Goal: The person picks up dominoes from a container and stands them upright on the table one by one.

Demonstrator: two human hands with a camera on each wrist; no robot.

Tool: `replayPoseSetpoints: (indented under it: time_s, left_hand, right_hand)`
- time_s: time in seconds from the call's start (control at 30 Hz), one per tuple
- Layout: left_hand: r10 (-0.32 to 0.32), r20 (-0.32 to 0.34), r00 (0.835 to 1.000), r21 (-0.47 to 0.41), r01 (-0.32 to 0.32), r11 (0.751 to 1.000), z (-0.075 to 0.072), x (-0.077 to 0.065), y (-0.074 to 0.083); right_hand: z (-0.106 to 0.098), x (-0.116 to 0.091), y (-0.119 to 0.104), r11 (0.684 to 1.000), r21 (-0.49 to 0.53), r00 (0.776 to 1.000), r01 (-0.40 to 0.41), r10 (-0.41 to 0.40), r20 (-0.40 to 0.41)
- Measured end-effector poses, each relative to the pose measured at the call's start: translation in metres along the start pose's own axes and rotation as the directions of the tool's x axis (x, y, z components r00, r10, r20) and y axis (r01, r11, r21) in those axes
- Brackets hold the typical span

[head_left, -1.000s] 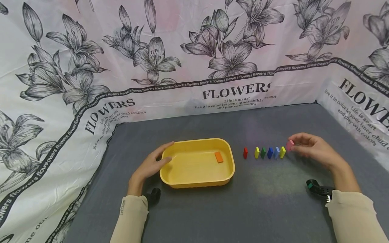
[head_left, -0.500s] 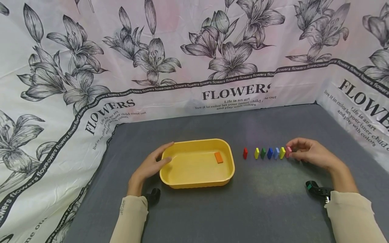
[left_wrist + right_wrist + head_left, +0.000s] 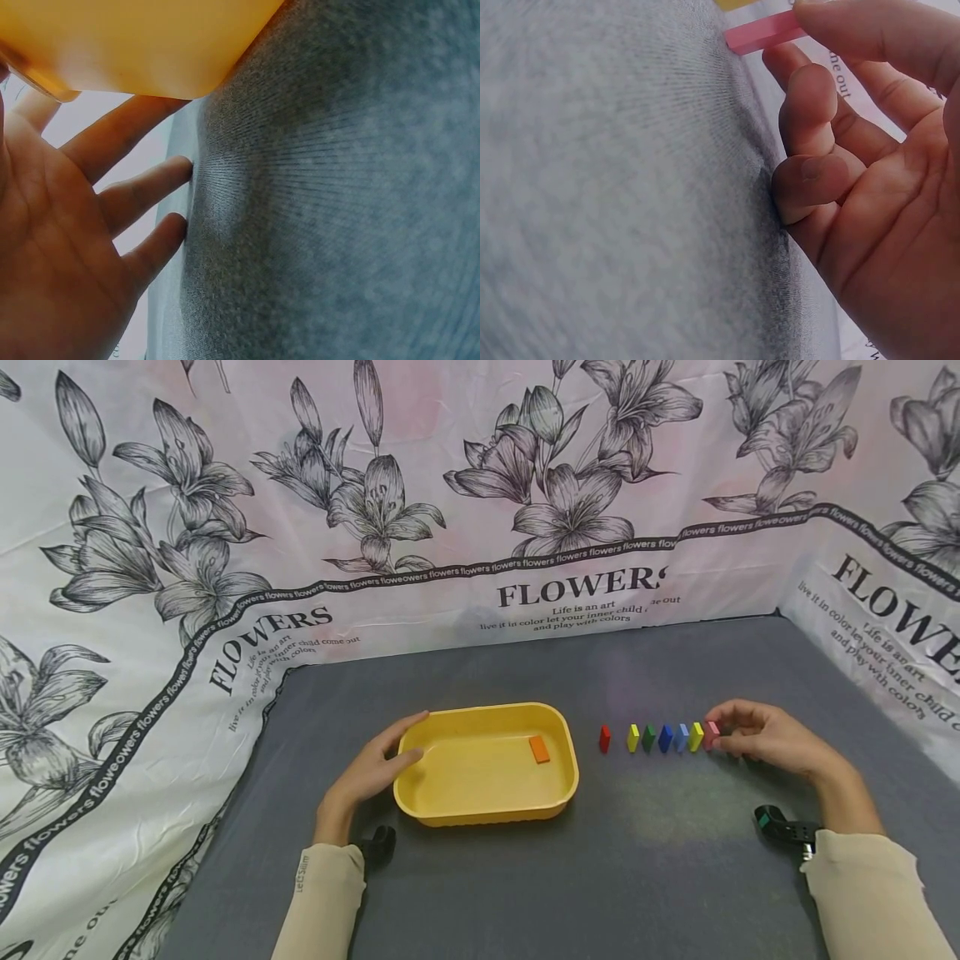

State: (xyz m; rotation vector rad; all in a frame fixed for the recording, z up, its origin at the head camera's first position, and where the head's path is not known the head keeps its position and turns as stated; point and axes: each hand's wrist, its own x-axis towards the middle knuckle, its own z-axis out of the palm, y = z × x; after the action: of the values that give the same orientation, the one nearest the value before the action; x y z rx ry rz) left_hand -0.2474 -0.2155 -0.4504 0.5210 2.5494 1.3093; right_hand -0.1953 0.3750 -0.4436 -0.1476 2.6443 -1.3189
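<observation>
In the head view my right hand [image 3: 772, 739] pinches a pink domino block [image 3: 712, 735] between thumb and fingertips. This block stands upright at the right end of a row; the right wrist view shows its lower end [image 3: 761, 34] at the cloth. Beside it stand a yellow block [image 3: 696, 737], a light blue one [image 3: 681, 737], a dark blue one [image 3: 665, 738], a green one [image 3: 648, 738] and another yellow one [image 3: 633, 737]. My left hand [image 3: 375, 764] holds the yellow tray [image 3: 480, 817] by its left rim, thumb over the edge, other fingers spread outside.
A red block [image 3: 604, 738] stands apart at the row's left end, near the tray. Inside the tray lies an orange block [image 3: 539, 748]. Grey cloth [image 3: 570, 885] covers the table, and a flower-printed curtain [image 3: 420, 485] encloses its back and sides.
The pink block has come down and left to stand next to the right-hand yellow block, my right hand still pinching it. Over the last half second hardly anything moves. My left hand stays put.
</observation>
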Motion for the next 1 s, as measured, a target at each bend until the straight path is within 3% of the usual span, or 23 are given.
replayPoseSetpoints:
  time_s: [0.23,0.33,0.43,0.57,0.8,1.0]
  left_hand:
    - [-0.019,0.016,1.000,-0.006,0.019,1.000,-0.003,-0.004,0.016]
    - [0.001,0.011,1.000,0.001,-0.001,1.000,-0.003,-0.005,0.014]
    - [0.021,0.001,1.000,0.004,-0.021,1.000,-0.001,-0.001,0.000]
    - [0.012,0.002,1.000,-0.007,-0.012,1.000,-0.001,-0.001,0.000]
    - [-0.016,0.000,1.000,0.000,0.016,1.000,-0.002,-0.001,0.001]
    - [-0.040,-0.004,0.999,-0.001,0.040,0.999,-0.001,0.000,0.002]
  right_hand:
    - [0.000,0.001,0.000,1.000,0.003,1.000,0.008,-0.008,0.003]
    - [-0.001,0.001,0.000,1.000,0.000,1.000,0.010,-0.010,0.008]
    - [-0.001,-0.001,0.001,1.000,-0.004,1.000,0.017,-0.017,0.013]
    - [-0.003,-0.004,0.002,0.999,-0.001,0.999,0.045,-0.045,0.004]
    - [-0.009,-0.005,-0.002,0.985,0.072,0.985,0.156,-0.150,-0.090]
    - [-0.003,-0.003,-0.022,0.972,0.130,0.966,0.198,-0.170,-0.197]
